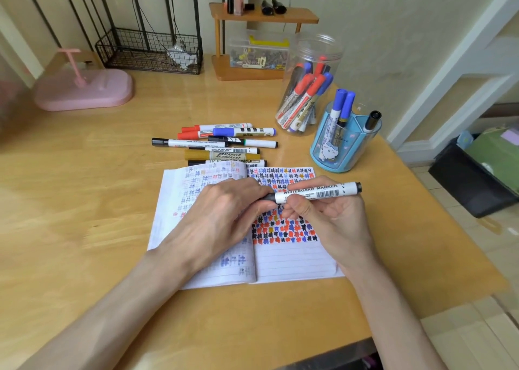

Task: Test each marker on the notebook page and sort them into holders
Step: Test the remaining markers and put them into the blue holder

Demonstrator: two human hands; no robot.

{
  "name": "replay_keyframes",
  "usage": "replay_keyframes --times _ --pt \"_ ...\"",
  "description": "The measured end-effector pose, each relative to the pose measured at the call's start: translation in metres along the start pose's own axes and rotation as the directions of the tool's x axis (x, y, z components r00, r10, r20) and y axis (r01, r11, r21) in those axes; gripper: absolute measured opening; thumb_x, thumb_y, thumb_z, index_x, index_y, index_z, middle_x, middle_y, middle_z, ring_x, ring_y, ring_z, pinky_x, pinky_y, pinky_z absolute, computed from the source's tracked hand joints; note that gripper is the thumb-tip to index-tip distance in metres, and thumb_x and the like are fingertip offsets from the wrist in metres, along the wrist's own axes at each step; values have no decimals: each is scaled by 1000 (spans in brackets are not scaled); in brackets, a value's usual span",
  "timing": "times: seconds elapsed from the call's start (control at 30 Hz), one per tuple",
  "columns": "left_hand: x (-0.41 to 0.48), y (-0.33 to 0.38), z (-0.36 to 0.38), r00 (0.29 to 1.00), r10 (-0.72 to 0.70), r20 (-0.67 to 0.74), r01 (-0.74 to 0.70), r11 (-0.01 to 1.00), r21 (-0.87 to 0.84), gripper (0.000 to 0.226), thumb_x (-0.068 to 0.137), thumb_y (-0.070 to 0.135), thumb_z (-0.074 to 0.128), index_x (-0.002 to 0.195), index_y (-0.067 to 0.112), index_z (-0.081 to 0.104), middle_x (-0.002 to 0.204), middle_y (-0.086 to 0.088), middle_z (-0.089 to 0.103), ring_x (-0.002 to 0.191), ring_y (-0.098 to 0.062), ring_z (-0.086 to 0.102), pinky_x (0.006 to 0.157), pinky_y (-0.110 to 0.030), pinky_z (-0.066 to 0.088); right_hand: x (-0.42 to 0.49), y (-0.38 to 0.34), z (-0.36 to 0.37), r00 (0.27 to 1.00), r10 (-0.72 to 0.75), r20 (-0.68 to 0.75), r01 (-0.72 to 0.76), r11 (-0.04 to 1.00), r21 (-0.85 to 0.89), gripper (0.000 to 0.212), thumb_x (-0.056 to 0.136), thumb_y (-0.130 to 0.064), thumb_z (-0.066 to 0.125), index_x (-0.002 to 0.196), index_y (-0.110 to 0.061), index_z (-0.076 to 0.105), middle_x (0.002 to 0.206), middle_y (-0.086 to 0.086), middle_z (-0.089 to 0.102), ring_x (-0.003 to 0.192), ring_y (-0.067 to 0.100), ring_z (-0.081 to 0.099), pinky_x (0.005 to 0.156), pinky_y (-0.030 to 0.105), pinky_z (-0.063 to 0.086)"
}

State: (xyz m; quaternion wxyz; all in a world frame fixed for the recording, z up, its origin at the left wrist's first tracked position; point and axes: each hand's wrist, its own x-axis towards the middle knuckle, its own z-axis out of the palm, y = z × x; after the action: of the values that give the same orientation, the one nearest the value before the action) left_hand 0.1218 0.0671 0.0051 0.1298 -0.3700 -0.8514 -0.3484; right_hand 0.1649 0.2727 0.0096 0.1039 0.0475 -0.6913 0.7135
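An open lined notebook (292, 260) lies on the wooden desk, its pages covered with black, red, blue and gold test marks. Above it I hold a white whiteboard marker (317, 192) horizontally. My right hand (325, 218) grips its barrel. My left hand (222, 215) pinches the black cap end at the marker's left. Behind the notebook lies a pile of several markers (224, 144). A clear jar (307, 88) holds several red and blue markers. A blue holder (344, 142) holds two blue markers and one black one.
A pink stand (84, 88) sits at the back left of the desk (84, 201). A black wire basket (151, 52) and a small wooden shelf (258, 40) with a box of clips stand against the wall. The desk's right edge drops off beside the blue holder.
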Motion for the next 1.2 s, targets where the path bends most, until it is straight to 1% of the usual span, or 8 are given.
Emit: replay_keyframes --times 0.3,0.5,0.6,0.77,0.83,0.97,1.1,1.2 --pt "1 8 -2 986 -125 -113 119 991 -56 26 101 45 62 108 23 72 90 19 65 77 3 58 69 -9 42 4 -5 -7 979 78 -191 -62 994 87 24 87 -22 76 103 -4 72 77 13 71 65 21 60 66 30 51" --pt "13 14 -7 944 -231 -234 186 962 -199 15 99 38 70 106 27 76 89 23 68 81 -8 64 69 -25 50 7 -4 -17 959 66 -274 -42 995 94 26 89 -21 78 114 -14 72 78 11 70 66 18 60 66 28 52" --pt "21 23 -7 927 -293 -234 219 929 -297 15 94 37 70 105 28 77 94 17 75 84 -15 69 70 -28 51 7 -1 -19 952 -27 -306 28 1000 0 35 89 -16 80 122 -18 69 87 13 70 71 24 68 69 32 57" --pt "29 33 -2 920 -329 -215 235 899 -368 11 91 35 74 99 29 78 91 19 76 78 -9 70 63 -22 50 9 7 -24 938 -184 -295 115 965 -237 41 85 -15 85 123 -23 72 86 8 58 70 38 67 74 44 62" --pt "28 33 -1 913 -352 -204 247 879 -409 13 89 34 75 100 27 78 91 19 77 77 -7 71 67 -28 54 9 10 -25 928 -215 -305 120 946 -303 39 85 -19 85 121 -27 75 84 6 54 65 30 62 65 37 60" --pt "24 33 2 908 -365 -207 261 877 -403 17 86 35 78 99 26 79 88 20 77 77 -4 73 72 -27 56 11 13 -23 898 -358 -256 154 801 -578 41 81 -35 85 122 -32 77 81 -4 45 58 10 38 54 24 38" --pt "22 36 8 939 -316 -139 234 878 -417 15 87 34 78 101 31 78 89 20 77 82 -5 74 71 -20 55 11 11 -8 869 -491 -53 356 697 -622 32 83 -18 85 114 -22 81 87 -3 48 65 -1 45 64 7 34" --pt "21 33 12 955 -290 -68 223 848 -481 31 86 26 82 115 27 73 104 12 77 93 -14 76 75 -26 57 15 8 -14 831 -546 -108 380 699 -607 31 80 -5 85 108 -19 82 95 1 54 68 6 53 56 16 41"
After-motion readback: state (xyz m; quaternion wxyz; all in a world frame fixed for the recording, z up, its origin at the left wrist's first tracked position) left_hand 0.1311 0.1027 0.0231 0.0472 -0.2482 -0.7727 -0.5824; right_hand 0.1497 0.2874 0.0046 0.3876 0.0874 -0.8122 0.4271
